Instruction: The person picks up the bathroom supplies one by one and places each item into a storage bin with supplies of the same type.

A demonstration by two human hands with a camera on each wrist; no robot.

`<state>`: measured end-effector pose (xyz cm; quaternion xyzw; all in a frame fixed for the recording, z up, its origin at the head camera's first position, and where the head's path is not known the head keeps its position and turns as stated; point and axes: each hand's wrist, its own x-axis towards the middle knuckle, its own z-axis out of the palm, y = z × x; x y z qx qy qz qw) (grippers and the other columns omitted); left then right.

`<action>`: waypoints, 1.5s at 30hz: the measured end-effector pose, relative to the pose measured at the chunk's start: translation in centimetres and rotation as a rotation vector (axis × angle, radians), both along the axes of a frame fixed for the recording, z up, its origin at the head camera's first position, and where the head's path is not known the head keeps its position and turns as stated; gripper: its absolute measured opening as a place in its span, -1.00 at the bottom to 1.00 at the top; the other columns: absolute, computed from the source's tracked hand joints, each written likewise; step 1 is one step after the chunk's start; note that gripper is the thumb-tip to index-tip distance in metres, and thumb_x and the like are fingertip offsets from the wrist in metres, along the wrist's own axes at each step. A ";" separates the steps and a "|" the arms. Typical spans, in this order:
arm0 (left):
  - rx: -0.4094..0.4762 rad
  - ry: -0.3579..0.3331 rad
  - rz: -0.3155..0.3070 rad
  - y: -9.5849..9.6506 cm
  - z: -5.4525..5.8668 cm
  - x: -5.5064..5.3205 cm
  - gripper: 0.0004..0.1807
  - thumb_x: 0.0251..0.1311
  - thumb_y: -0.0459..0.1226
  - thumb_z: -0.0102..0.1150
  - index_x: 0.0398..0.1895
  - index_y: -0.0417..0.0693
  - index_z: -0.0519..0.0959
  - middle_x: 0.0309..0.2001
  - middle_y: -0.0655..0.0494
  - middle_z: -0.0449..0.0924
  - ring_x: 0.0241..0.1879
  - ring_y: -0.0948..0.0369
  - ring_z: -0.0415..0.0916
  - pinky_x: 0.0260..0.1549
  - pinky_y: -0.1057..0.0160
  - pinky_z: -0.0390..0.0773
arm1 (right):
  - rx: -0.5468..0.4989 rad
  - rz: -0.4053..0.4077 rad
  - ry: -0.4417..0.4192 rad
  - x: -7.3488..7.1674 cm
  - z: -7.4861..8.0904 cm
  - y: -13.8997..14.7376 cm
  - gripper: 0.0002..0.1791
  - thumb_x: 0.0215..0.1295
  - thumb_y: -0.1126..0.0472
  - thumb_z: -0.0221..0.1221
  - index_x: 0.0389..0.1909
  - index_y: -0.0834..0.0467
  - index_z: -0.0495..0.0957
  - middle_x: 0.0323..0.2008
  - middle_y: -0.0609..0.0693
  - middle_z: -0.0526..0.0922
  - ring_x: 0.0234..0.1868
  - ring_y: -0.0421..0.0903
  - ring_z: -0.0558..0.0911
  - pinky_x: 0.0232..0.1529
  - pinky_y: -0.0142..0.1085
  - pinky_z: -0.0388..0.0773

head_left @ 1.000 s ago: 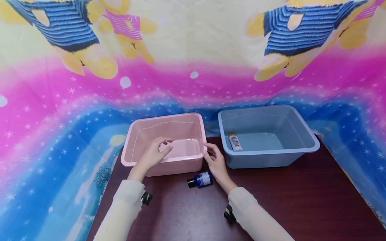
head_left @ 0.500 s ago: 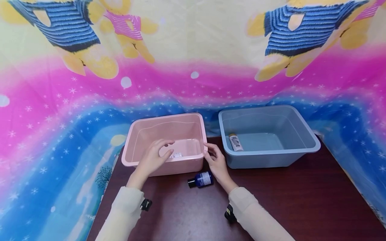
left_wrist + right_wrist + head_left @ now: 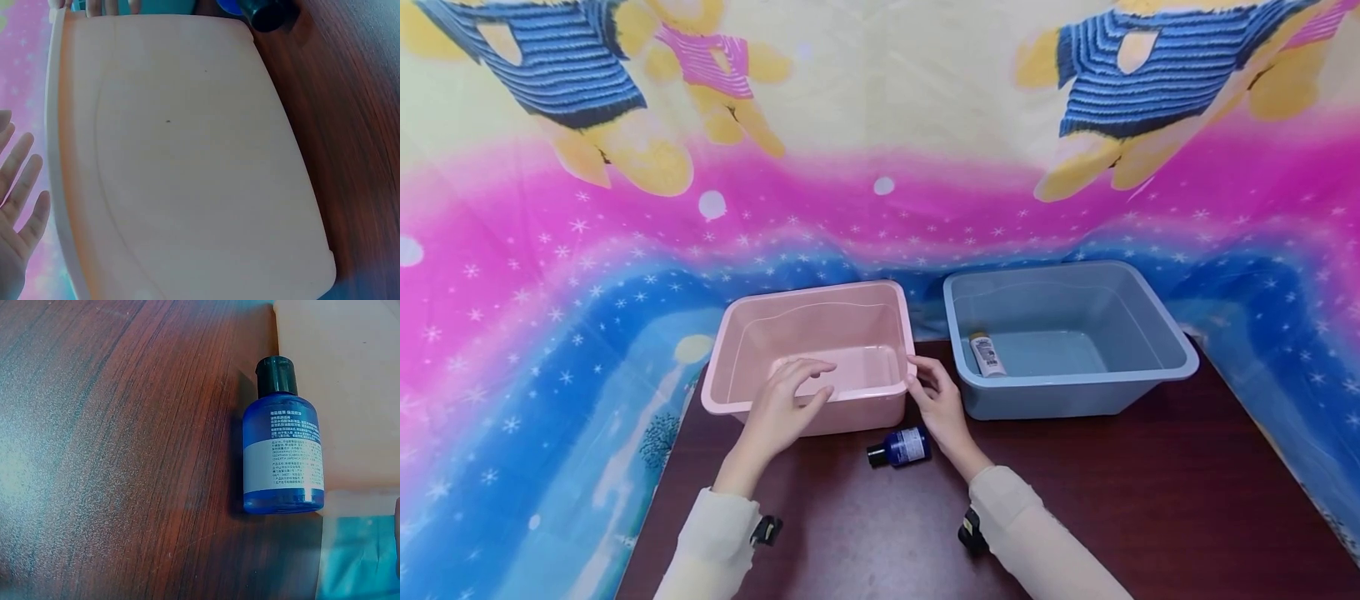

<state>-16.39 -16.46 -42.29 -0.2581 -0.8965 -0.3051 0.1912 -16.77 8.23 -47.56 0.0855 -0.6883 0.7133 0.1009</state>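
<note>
Your left hand (image 3: 778, 408) is spread, thumb apart from fingers, at the near side of the pink basin (image 3: 857, 414). Your right hand (image 3: 938, 404), fingers loosely bent, touches the basin's right rim near its front corner; you can't tell whether it pinches. The basin is pale, smooth and rectangular, with rounded corners and a wavy line along its wall. Just in front on the table (image 3: 865, 533) lies a translucent blue bottle (image 3: 281, 456), black-capped and white-labelled. To the right stands a grey-blue basin (image 3: 1060, 397), a white bottle (image 3: 987, 355) inside.
</note>
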 end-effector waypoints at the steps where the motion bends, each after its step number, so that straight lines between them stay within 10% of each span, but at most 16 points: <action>1: -0.003 0.000 -0.002 0.0 0.1 0.2 -0.66 0.13 -0.14 0.24 0.01 0.13 0.57 -0.07 0.28 0.55 -0.07 0.24 0.40 -0.05 0.12 0.37 | -0.001 0.002 0.000 0.0 0.0 0.0 -0.65 0.28 0.37 0.10 0.09 0.28 0.44 0.08 0.32 0.45 0.06 0.14 0.45 -0.04 0.02 0.41; 20: 0.004 0.048 -0.021 1.1 0.1 2.8 -0.69 0.13 -0.15 0.23 -0.02 0.12 0.58 -0.06 0.32 0.55 0.01 0.28 0.44 0.03 0.24 0.38 | 0.016 -0.008 0.014 0.2 0.3 -0.2 -0.64 0.28 0.38 0.10 0.10 0.30 0.44 0.06 0.33 0.46 0.05 0.08 0.47 -0.07 -0.01 0.43; 45: -0.021 -0.002 -0.014 1.5 -2.9 4.8 -0.67 0.14 -0.13 0.22 0.00 0.13 0.58 -0.02 0.32 0.53 0.04 0.28 0.43 -0.01 0.22 0.41 | 0.025 -0.016 0.011 0.3 0.3 -0.2 -0.65 0.27 0.38 0.10 0.09 0.30 0.44 0.04 0.25 0.50 0.04 0.07 0.48 -0.07 -0.01 0.43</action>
